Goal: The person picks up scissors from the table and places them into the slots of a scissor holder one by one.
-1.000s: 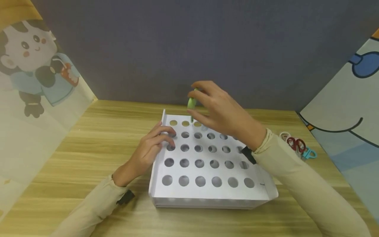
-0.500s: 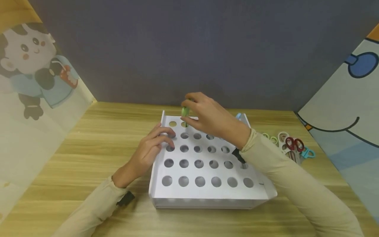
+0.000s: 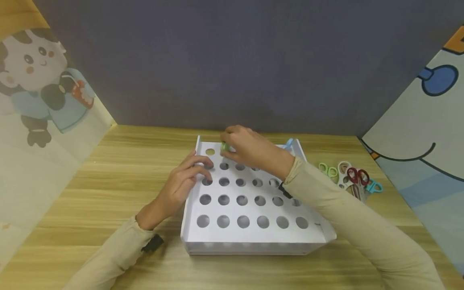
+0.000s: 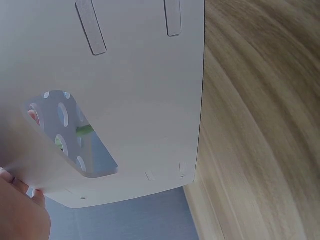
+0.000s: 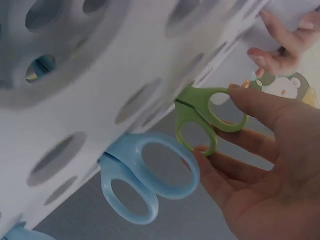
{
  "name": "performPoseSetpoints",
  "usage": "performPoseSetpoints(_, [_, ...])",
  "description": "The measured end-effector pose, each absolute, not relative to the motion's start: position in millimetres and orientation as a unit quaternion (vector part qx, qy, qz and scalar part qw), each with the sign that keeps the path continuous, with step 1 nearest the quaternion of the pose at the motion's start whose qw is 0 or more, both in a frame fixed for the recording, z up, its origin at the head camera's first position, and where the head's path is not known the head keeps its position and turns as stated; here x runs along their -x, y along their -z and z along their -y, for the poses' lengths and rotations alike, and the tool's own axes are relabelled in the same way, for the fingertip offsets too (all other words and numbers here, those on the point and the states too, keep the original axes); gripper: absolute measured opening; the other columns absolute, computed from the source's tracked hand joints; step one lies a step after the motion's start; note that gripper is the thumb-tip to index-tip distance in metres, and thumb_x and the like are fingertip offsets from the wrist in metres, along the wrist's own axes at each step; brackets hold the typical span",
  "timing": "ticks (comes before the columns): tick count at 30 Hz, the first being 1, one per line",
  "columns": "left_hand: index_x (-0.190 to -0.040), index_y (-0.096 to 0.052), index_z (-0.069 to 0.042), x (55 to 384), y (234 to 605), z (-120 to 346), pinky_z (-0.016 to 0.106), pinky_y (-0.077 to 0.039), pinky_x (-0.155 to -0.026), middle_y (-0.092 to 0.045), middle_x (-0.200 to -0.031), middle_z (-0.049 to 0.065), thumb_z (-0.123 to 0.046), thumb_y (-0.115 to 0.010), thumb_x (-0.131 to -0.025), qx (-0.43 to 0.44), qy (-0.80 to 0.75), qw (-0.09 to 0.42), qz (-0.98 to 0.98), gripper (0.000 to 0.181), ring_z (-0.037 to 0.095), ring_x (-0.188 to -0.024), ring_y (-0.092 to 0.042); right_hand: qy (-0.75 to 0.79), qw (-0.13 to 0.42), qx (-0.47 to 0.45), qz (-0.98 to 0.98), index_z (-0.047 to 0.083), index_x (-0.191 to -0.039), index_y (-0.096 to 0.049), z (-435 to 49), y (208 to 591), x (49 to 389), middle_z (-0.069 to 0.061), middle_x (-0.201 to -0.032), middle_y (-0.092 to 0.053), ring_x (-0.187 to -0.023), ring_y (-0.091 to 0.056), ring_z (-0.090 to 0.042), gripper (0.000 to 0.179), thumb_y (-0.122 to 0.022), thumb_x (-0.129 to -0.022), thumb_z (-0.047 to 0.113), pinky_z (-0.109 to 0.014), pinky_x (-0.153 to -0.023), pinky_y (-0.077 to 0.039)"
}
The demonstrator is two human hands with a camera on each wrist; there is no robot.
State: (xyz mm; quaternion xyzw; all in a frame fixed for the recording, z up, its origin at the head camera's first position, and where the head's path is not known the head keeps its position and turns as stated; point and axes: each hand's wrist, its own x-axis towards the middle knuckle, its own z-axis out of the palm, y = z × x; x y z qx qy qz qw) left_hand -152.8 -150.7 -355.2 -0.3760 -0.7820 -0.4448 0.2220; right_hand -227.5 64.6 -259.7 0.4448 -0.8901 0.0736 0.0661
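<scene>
A white rack (image 3: 214, 233) with rows of round holes stands on the table. My right hand (image 3: 245, 147) pinches the green handles of a pair of scissors (image 5: 200, 97), thumb on one side and fingers on the other. Their blades go down into a hole in the back row. Beside them a pair of light blue scissors (image 5: 127, 150) sits in the rack, handles up. My left hand (image 3: 177, 185) holds the rack's left side wall, its fingers bent over the rim with tips at the holes. Through the cutout in the left wrist view, a green blade part (image 4: 85, 130) shows.
Right of the rack lie loose scissors with green (image 3: 332, 172), white (image 3: 340, 183), dark red (image 3: 363, 175) and blue (image 3: 376, 188) handles. A dark grey panel (image 3: 217, 60) closes off the back, and cartoon-printed walls (image 3: 40, 100) flank the wooden table (image 3: 119, 169).
My right hand has moved left and down, lowering the green scissors from above the rack into a back-row hole. The left hand has kept its place on the side wall.
</scene>
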Motion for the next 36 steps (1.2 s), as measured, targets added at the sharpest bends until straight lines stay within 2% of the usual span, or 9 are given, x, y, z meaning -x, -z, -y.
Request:
performPoseSetpoints(7, [-0.090,-0.067,-0.008,153.1,354.2,151.9,0.050,-0.014,-0.123,-0.062,-0.119,0.011,0.002,-0.033,-0.081,0.375,0.444,0.220,0.784,0.036,0.028,-0.119,-0.056,-0.069,0.062,-0.443,0.892,0.003,-0.117,-0.069,-64.6,259.7,226.2,-0.012,-0.107,-0.065,-0.096,-0.063,-0.026,0.029,-0.070,-0.092,0.018,-0.037,-0.081,-0.058])
performPoseSetpoints(12, [-0.090,-0.067,-0.008,152.8,353.9,149.4,0.049,-0.014,-0.124,-0.062,-0.119,0.011,0.002,-0.034,-0.080,0.373,0.445,0.219,0.784,0.036,0.028,-0.121,-0.055,-0.080,0.079,-0.437,0.893,0.005,-0.118,-0.068,-75.5,249.6,223.7,-0.011,-0.113,-0.065,-0.103,-0.062,-0.027,0.028,-0.070,-0.091,0.014,-0.036,-0.086,-0.057])
performPoseSetpoints(21, [-0.088,-0.067,-0.006,152.6,354.4,148.2,0.049,-0.015,-0.124,-0.063,-0.119,0.012,0.003,-0.034,-0.079,0.370,0.442,0.224,0.786,0.036,0.030,-0.121,-0.055,-0.099,0.111,-0.432,0.890,0.007,-0.117,-0.069,-101.9,229.0,208.4,-0.010,-0.118,-0.065,-0.108,-0.061,-0.029,0.025,-0.068,-0.093,0.014,-0.041,-0.091,-0.054])
performPoseSetpoints(27, [-0.089,-0.067,-0.006,153.5,354.1,148.1,0.050,-0.016,-0.123,-0.062,-0.119,0.012,0.005,-0.034,-0.079,0.370,0.445,0.226,0.783,0.036,0.030,-0.123,-0.053,-0.097,0.106,-0.398,0.906,0.005,-0.127,-0.065,-122.5,218.6,199.1,-0.014,-0.129,-0.061,-0.119,-0.056,-0.032,0.035,-0.067,-0.094,0.018,-0.045,-0.096,-0.052])
performPoseSetpoints(36, [-0.089,-0.067,-0.007,152.6,353.4,146.7,0.049,-0.016,-0.123,-0.063,-0.118,0.013,0.004,-0.033,-0.080,0.370,0.450,0.222,0.782,0.037,0.031,-0.122,-0.054,-0.105,0.107,-0.365,0.919,0.005,-0.127,-0.064,-152.3,217.7,188.4,-0.016,-0.131,-0.059,-0.123,-0.054,-0.035,0.035,-0.066,-0.095,0.019,-0.050,-0.099,-0.050])
